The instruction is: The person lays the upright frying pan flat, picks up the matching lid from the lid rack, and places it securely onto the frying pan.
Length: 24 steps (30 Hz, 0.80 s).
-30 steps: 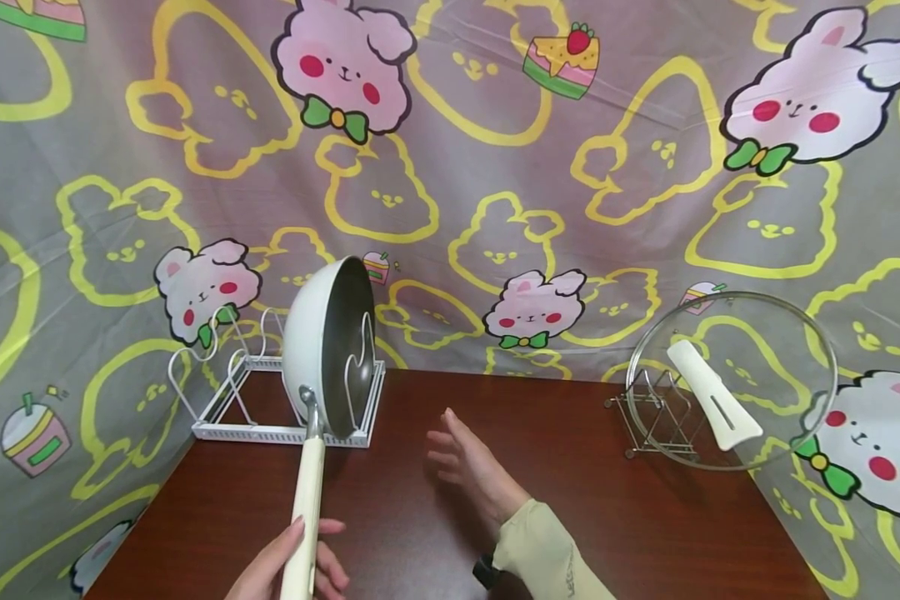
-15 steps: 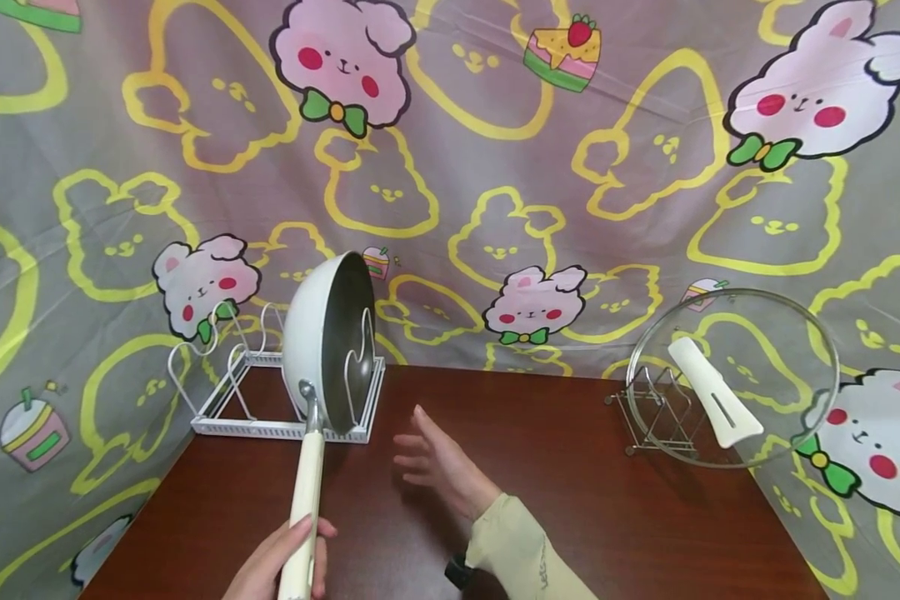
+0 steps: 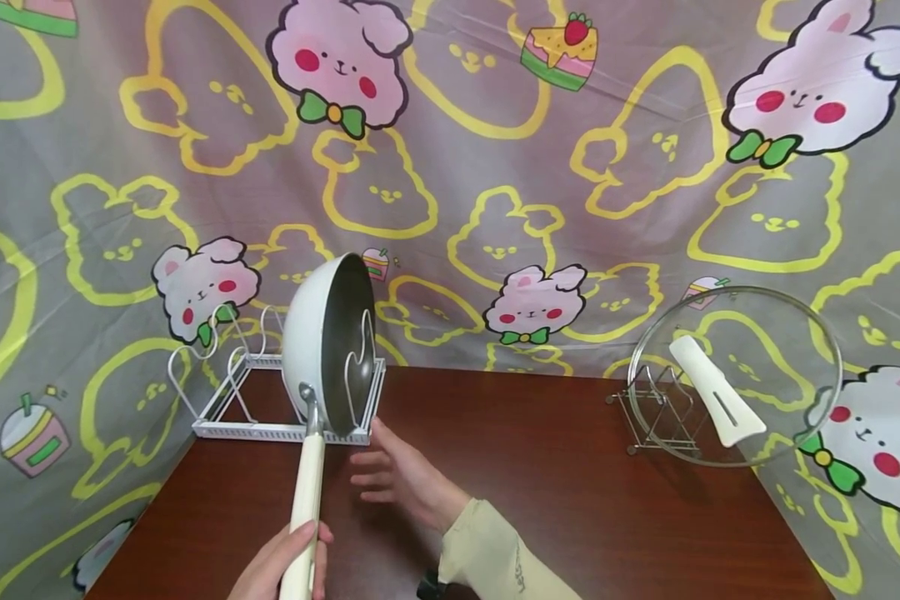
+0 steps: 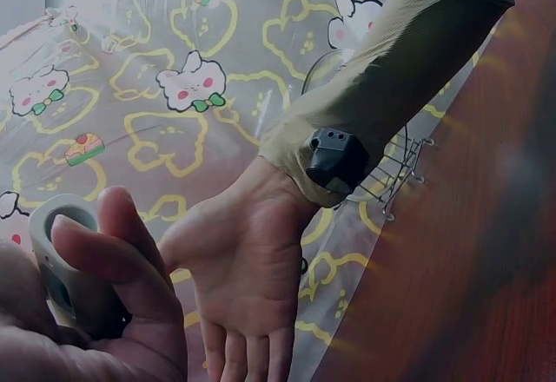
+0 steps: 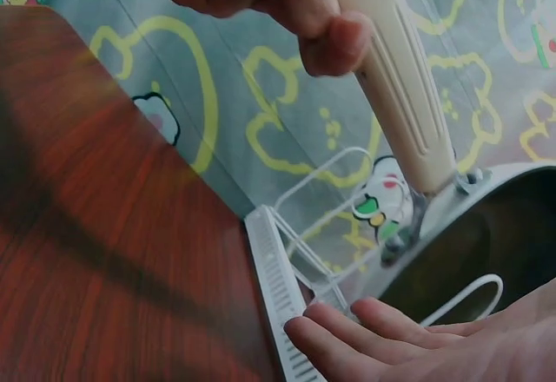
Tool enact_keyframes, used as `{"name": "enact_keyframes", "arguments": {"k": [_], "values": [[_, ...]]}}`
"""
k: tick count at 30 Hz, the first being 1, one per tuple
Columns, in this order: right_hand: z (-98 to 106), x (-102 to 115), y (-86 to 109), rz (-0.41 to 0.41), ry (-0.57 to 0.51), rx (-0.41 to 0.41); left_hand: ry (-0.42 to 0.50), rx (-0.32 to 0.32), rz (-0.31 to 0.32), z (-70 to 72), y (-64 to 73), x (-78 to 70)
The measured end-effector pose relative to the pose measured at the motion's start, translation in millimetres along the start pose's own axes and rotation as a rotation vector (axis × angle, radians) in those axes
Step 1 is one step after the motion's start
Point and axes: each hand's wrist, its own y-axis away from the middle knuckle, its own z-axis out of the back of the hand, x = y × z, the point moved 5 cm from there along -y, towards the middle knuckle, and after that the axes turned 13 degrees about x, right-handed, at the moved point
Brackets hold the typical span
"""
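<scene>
A white wok [image 3: 303, 333] with a dark inside stands on its edge in a white wire rack [image 3: 247, 431], its cream handle [image 3: 308, 483] pointing toward me. My left hand [image 3: 273, 562] grips the end of that handle; the left wrist view shows the fingers [image 4: 143, 269] curled round it. To the right of the handle, my right hand [image 3: 412, 487] is held with straight, slightly spread fingers and nothing in it. Its thumb tip is close to the rack's front right corner. In the right wrist view its fingers [image 5: 365, 339] overlap the rack near the wok.
At the right, a glass lid [image 3: 787, 375] with a cream handle [image 3: 716, 392] stands in a small metal wire rack [image 3: 656, 417]. Both racks are on a brown wooden table [image 3: 570, 500]. A patterned cloth [image 3: 450, 150] hangs behind and at the sides.
My right hand has moved left, toward the wok and its rack. The left hand's fingers, looser around the handle a second ago, have closed on it. The wok stays in place.
</scene>
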Motion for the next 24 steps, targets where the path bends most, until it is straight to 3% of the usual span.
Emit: {"name": "enact_keyframes", "arguments": {"k": [4,8,11,18,24], "values": [[-9.5,-2.0,-3.6,-0.018,0.003,0.025,0.000,-0.018,0.049,-0.2,1.3,-0.4],[-17.0,-3.2,-7.4,-0.038,-0.004,0.044,0.053,-0.063,0.168,1.1,3.9,0.5],[-21.1,-2.8,-10.3,-0.043,-0.011,0.049,0.081,-0.082,0.211,1.4,4.9,1.0],[-29.2,-0.3,-16.8,-0.044,-0.001,0.055,0.062,-0.064,0.169,0.6,3.7,0.1],[-38.6,0.4,-21.5,-0.039,-0.015,0.051,0.078,-0.053,0.190,1.2,5.1,1.5]]}}
